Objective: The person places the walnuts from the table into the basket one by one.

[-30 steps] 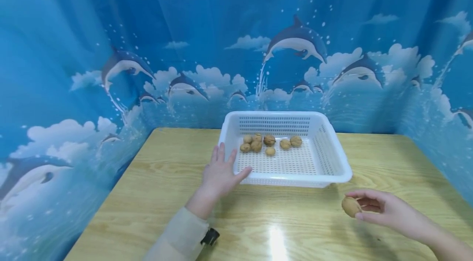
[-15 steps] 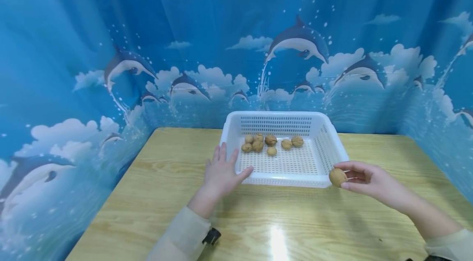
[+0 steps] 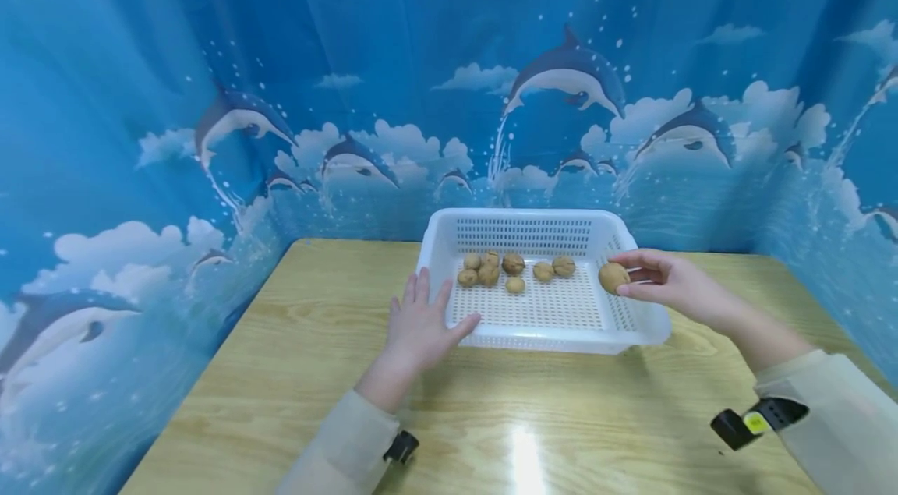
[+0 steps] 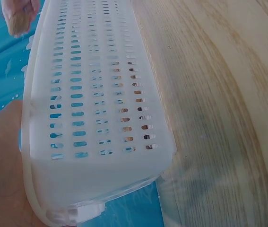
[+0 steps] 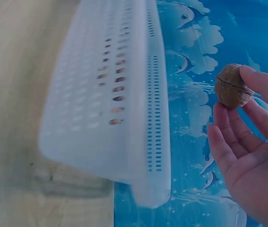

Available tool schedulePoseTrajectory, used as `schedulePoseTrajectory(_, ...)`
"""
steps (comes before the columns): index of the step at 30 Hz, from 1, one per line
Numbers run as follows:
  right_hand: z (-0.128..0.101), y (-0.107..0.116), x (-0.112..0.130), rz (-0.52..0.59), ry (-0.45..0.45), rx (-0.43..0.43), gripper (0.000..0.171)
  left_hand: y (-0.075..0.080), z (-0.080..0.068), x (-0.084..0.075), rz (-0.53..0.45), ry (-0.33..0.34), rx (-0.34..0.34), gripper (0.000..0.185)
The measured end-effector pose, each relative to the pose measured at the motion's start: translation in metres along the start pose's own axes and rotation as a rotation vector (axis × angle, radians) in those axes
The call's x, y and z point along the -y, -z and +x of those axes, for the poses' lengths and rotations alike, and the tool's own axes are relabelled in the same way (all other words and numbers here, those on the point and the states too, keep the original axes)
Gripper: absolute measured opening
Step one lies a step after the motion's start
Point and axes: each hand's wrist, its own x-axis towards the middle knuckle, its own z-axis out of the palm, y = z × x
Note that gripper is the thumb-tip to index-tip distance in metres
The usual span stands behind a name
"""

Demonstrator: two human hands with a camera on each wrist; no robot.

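A white perforated basket stands on the wooden table, with several walnuts lying near its back wall. My right hand pinches one walnut in its fingertips above the basket's right side; the right wrist view shows that walnut held beside the basket wall. My left hand lies flat with straight fingers against the basket's front left corner. In the left wrist view the basket's side fills the frame, and the held walnut shows at the top left.
The light wooden table has bare surface to the left, right and front of the basket. A blue dolphin-print curtain closes in the back and both sides close behind the table's edges.
My right hand has lifted the walnut from low over the table at the front right, up and leftward over the basket's right rim. The left hand has stayed at the basket's corner.
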Motion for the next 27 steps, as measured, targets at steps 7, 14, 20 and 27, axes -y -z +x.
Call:
schedulePoseTrajectory(7, 0.025, 0.006, 0.005, -0.026, -0.01, -0.022, 0.06, -0.002, 0.001, 0.0, -0.006, -0.013, -0.002, 0.083)
schedulePoseTrajectory(14, 0.047, 0.005, 0.006, -0.035, -0.055, 0.0, 0.068, -0.002, 0.001, 0.001, 0.007, 0.004, 0.004, 0.084)
schedulePoseTrajectory(20, 0.063, 0.006, 0.005, -0.045, -0.063, 0.022, 0.07, -0.002, 0.001, 0.001, 0.004, 0.009, 0.005, 0.084)
schedulePoseTrajectory(27, 0.08, 0.012, -0.005, -0.026, -0.121, 0.015, 0.073, -0.002, 0.001, 0.001, 0.006, 0.005, 0.003, 0.084)
